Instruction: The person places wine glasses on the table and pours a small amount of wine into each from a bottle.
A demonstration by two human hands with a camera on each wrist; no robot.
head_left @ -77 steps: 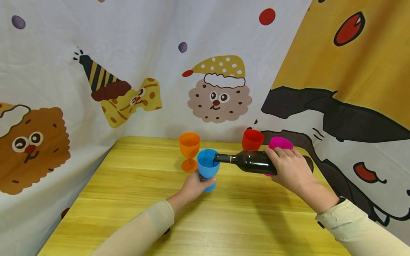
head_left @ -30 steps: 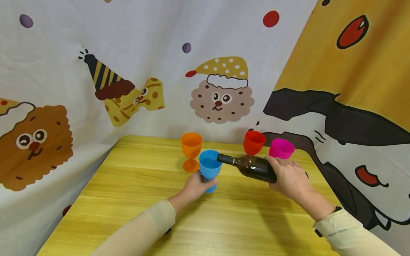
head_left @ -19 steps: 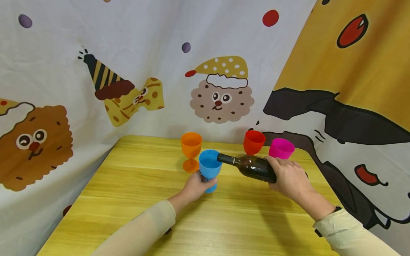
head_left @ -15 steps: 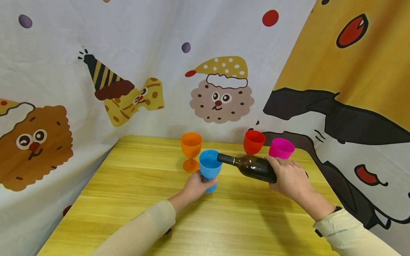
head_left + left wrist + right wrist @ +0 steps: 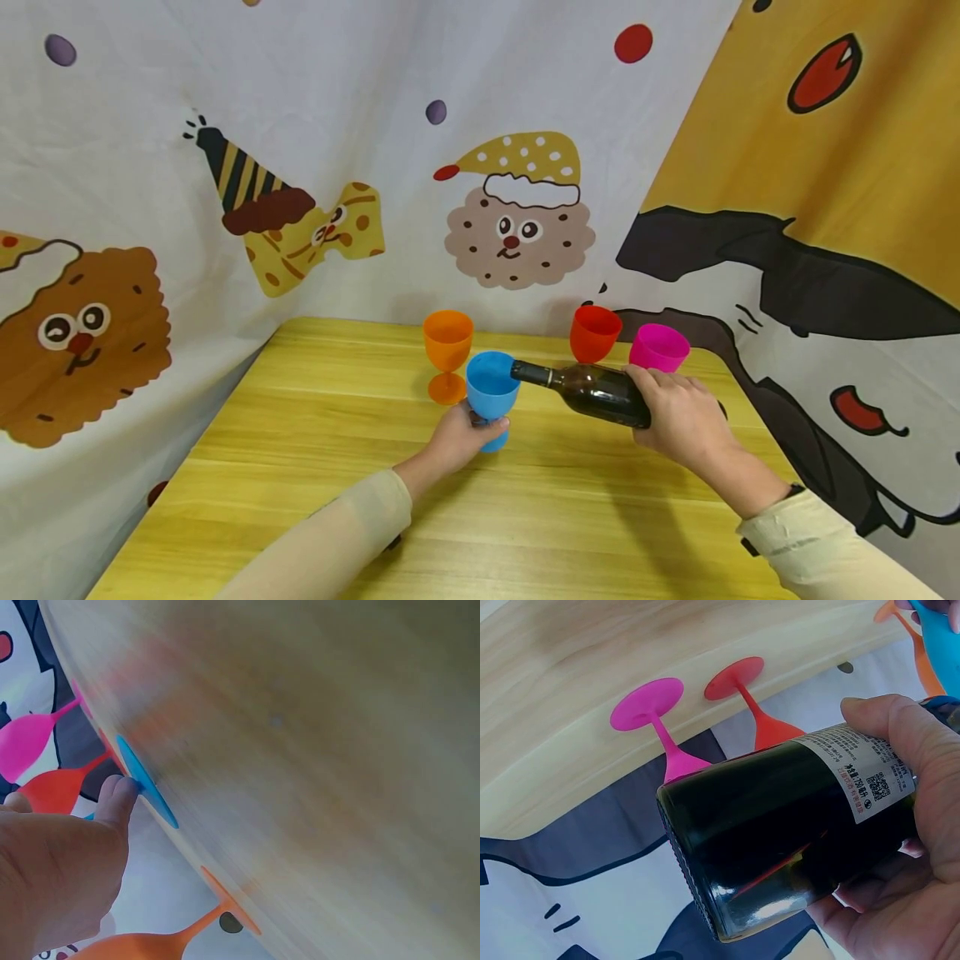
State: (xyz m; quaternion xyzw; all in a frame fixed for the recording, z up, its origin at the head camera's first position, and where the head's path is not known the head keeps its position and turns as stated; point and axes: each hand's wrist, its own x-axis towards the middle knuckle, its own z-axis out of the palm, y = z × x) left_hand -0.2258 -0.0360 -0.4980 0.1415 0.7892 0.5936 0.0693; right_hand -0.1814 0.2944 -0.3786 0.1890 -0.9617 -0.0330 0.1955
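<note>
My left hand (image 5: 453, 437) grips the stem of a blue plastic goblet (image 5: 491, 392), which stands upright at mid-table. In the left wrist view its round foot (image 5: 150, 787) shows at the tabletop beyond the fingers. A dark glass wine bottle (image 5: 596, 393) is held round its body by my right hand (image 5: 682, 421). The bottle leans with its neck pointing left and slightly up, its mouth right at the goblet's right rim. No stream of liquid shows at the mouth. A printed white label (image 5: 866, 776) shows beside my right thumb in the right wrist view.
An orange goblet (image 5: 448, 340) stands just behind and left of the blue one. Further right, at the back, are a red goblet (image 5: 595, 335) and a magenta goblet (image 5: 660, 348), partly covered by hand and bottle. A cartoon-print cloth (image 5: 337, 125) hangs behind the wooden table (image 5: 315, 400).
Earlier, dark liquid ran from the bottle into the blue goblet; the stream has stopped. The bottle's neck has tipped up and its body dropped, then the bottle shifted slightly right. The goblet stayed put.
</note>
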